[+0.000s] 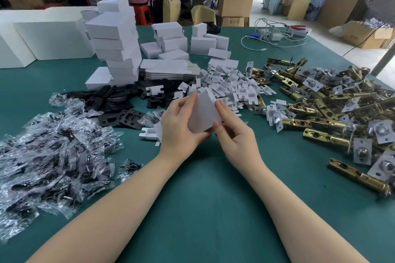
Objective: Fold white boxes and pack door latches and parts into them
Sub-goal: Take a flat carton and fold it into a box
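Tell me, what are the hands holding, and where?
A white box: the left hand grips its left side, the right hand pinches its right edge.

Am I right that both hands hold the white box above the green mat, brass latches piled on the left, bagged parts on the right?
Not quite: the sides are swapped. The head view shows the brass latches piled on the right and the bagged parts on the left. Both the left hand and right hand do hold the white box above the green mat.

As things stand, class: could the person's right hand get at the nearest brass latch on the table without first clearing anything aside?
Probably yes. The brass latch lies on bare green table, nothing between it and the right hand. But that hand's grip is on the white box, shared with the left hand.
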Demonstrator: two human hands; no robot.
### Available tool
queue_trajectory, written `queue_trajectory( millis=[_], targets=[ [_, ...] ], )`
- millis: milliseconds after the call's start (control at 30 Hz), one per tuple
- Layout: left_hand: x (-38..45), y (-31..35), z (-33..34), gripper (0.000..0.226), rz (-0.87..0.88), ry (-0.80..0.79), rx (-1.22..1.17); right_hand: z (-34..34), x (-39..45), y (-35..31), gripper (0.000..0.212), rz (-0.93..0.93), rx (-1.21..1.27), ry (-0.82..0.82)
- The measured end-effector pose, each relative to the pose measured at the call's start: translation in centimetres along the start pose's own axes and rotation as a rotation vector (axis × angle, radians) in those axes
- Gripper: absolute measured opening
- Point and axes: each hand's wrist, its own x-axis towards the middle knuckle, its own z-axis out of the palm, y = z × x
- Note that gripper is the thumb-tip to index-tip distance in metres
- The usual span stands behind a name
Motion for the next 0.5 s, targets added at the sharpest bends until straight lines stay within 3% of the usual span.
queue_trajectory(
  millis=[133, 300, 500],
  targets=[
    [0.1, 0.2, 0.2, 0.091, 0.047, 0.025, 0.02, 0.1, 0.0, -0.2, 0.051, 0.013, -0.027, 0.066],
    [-0.2, 0.6, 0.9, 0.083, 0.268, -0.031, 0.069, -0.4, 0.5, -0.8, 0.055, -0.006, -0.094, 0.078],
    [-0.1, -0.3, 0.5, 0.079, 0.256, -0.048, 0.127, -1.0, 0.3, 0.1, 0.066, 0.103, -0.16, -0.132]
  ],
)
